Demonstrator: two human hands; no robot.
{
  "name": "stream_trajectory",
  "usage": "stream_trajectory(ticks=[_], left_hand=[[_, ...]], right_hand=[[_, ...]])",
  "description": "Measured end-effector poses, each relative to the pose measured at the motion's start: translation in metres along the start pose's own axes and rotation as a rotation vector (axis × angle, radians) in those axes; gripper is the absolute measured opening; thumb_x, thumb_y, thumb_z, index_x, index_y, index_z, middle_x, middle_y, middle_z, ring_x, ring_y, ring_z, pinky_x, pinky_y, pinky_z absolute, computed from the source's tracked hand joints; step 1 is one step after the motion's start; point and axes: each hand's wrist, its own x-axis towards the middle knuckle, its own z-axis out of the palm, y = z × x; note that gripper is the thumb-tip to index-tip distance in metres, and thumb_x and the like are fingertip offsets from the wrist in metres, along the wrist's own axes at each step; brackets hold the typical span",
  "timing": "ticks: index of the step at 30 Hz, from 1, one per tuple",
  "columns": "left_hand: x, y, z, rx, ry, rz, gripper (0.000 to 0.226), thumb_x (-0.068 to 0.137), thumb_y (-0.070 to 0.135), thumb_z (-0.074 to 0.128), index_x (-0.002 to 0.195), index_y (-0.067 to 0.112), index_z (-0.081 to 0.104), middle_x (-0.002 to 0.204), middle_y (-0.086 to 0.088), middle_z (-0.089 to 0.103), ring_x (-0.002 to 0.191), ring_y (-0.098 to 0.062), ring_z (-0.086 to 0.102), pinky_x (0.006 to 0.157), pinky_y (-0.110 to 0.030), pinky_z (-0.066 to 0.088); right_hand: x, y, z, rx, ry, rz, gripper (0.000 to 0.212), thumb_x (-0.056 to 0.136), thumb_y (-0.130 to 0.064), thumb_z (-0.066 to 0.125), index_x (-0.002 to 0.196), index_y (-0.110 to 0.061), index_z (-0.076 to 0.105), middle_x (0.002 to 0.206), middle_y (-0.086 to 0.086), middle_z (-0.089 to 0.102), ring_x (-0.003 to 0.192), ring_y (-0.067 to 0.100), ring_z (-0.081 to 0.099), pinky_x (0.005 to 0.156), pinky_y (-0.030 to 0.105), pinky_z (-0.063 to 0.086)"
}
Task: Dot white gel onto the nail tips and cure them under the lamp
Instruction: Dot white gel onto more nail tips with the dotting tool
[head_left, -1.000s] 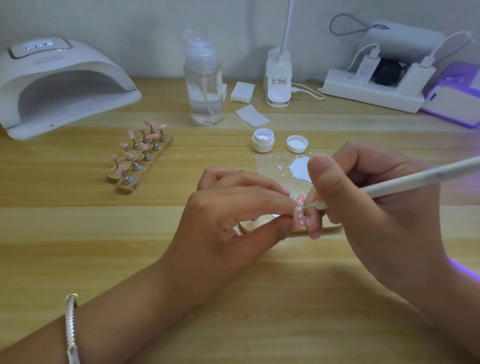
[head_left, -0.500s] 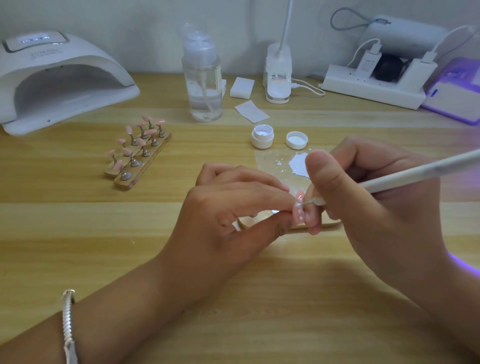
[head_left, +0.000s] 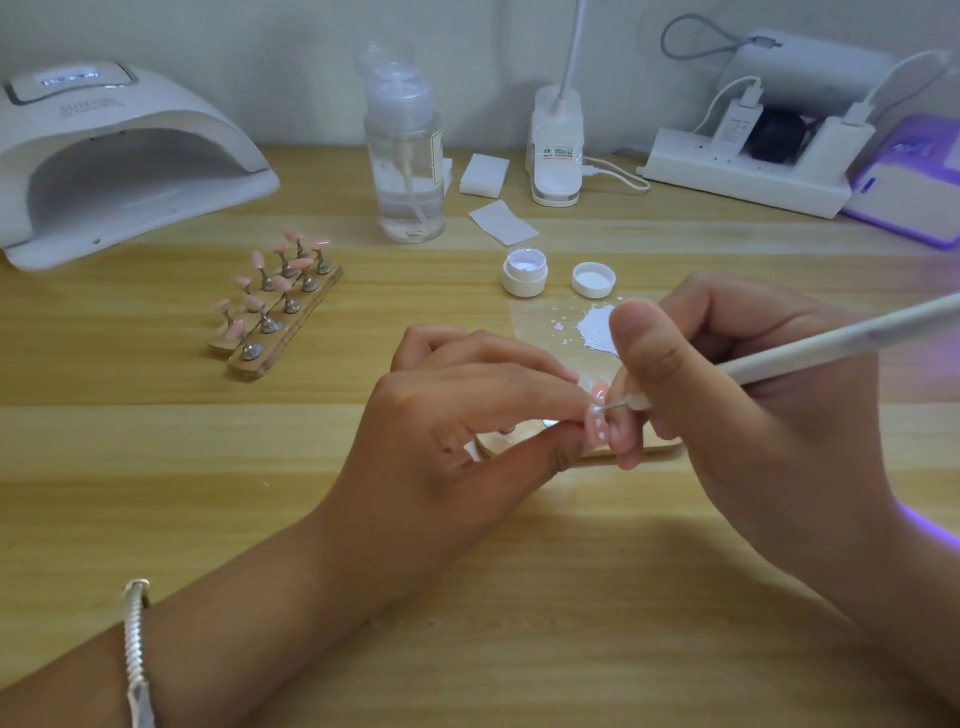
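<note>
Curing lamp (head_left: 130, 156) at 10 o'clock, clipped by the left edge; display lit, unreadable. Left hand (head_left: 457, 431) pinches a nail tip (head_left: 596, 423) between thumb and forefinger, just below centre. Its mount and the wooden strip (head_left: 660, 451) beneath are largely hidden by both hands. The tip is glossy pink with a row of small white dots. Right hand (head_left: 769, 415), at 3 o'clock, grips a white dotting pen (head_left: 831, 342), point touching the tip; its rear end runs out of frame.
</note>
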Motion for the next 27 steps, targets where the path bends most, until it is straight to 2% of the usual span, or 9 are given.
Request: stream_trajectory(ticks=[6,9,12,15,18,22,24,26,27], left_hand=[[-0.001,-0.001,0.002,-0.026,0.036,-0.019,0.005,0.081,0.021,0.076,0.085,0.019,0.078,0.088,0.012,0.075,0.093,-0.004,0.069,0.090,-0.038,0.043],[-0.001,-0.001,0.003,-0.038,0.048,-0.022,0.004,0.082,0.021,0.076,0.086,0.020,0.078,0.088,0.013,0.075,0.093,-0.003,0.069,0.090,-0.037,0.042],[-0.002,-0.003,0.003,-0.057,0.056,-0.038,0.005,0.082,0.021,0.076,0.087,0.020,0.078,0.089,0.015,0.075,0.095,-0.003,0.069,0.091,-0.041,0.042],[-0.002,-0.003,0.003,-0.100,0.092,-0.088,0.007,0.081,0.020,0.077,0.088,0.021,0.079,0.090,0.016,0.075,0.097,-0.004,0.068,0.094,-0.046,0.042],[-0.001,-0.003,0.003,-0.131,0.131,-0.166,0.005,0.081,0.021,0.077,0.086,0.022,0.078,0.091,0.018,0.075,0.099,-0.005,0.068,0.096,-0.044,0.043],[0.000,-0.005,0.002,-0.154,0.167,-0.252,0.003,0.081,0.024,0.076,0.084,0.024,0.077,0.092,0.020,0.075,0.099,-0.006,0.069,0.095,-0.042,0.046],[0.001,-0.007,0.000,-0.214,0.191,-0.307,0.002,0.082,0.023,0.077,0.084,0.025,0.077,0.090,0.018,0.076,0.099,-0.013,0.070,0.090,-0.035,0.051],[0.003,-0.008,0.000,-0.267,0.204,-0.333,0.004,0.081,0.022,0.078,0.083,0.025,0.077,0.090,0.016,0.076,0.099,-0.014,0.070,0.082,-0.024,0.053],[0.004,-0.008,0.000,-0.258,0.195,-0.327,0.004,0.080,0.022,0.079,0.082,0.024,0.077,0.090,0.016,0.076,0.101,-0.013,0.069,0.084,-0.025,0.052]], right_hand=[[0.006,-0.003,-0.003,0.112,0.053,0.014,0.035,0.094,-0.019,0.058,0.060,-0.015,0.049,0.048,-0.012,0.051,0.038,0.021,0.054,0.043,0.021,0.042],[0.012,-0.006,-0.008,0.150,0.092,-0.005,0.036,0.095,-0.019,0.058,0.060,-0.015,0.051,0.046,-0.010,0.045,0.037,0.023,0.052,0.042,0.022,0.041],[0.016,-0.009,-0.010,0.141,0.130,-0.022,0.036,0.094,-0.021,0.059,0.059,-0.019,0.053,0.044,-0.008,0.041,0.035,0.023,0.050,0.041,0.022,0.040],[0.019,-0.010,-0.013,0.158,0.150,-0.018,0.039,0.094,-0.022,0.059,0.057,-0.018,0.047,0.045,-0.008,0.039,0.034,0.021,0.047,0.042,0.021,0.039],[0.020,-0.010,-0.015,0.161,0.169,-0.010,0.040,0.093,-0.022,0.059,0.058,-0.013,0.041,0.045,-0.008,0.039,0.034,0.022,0.045,0.042,0.022,0.038],[0.020,-0.010,-0.014,0.149,0.161,-0.001,0.036,0.092,-0.023,0.060,0.058,-0.017,0.051,0.046,-0.010,0.044,0.035,0.022,0.046,0.041,0.022,0.037],[0.020,-0.011,-0.014,0.142,0.152,-0.001,0.035,0.093,-0.021,0.059,0.059,-0.015,0.052,0.046,-0.011,0.044,0.035,0.022,0.047,0.041,0.022,0.037],[0.020,-0.011,-0.015,0.131,0.145,-0.009,0.036,0.094,-0.019,0.058,0.059,-0.014,0.052,0.047,-0.013,0.045,0.035,0.022,0.047,0.042,0.021,0.038],[0.020,-0.011,-0.015,0.123,0.143,-0.013,0.036,0.094,-0.018,0.058,0.059,-0.013,0.051,0.047,-0.014,0.045,0.035,0.021,0.047,0.042,0.020,0.038]])
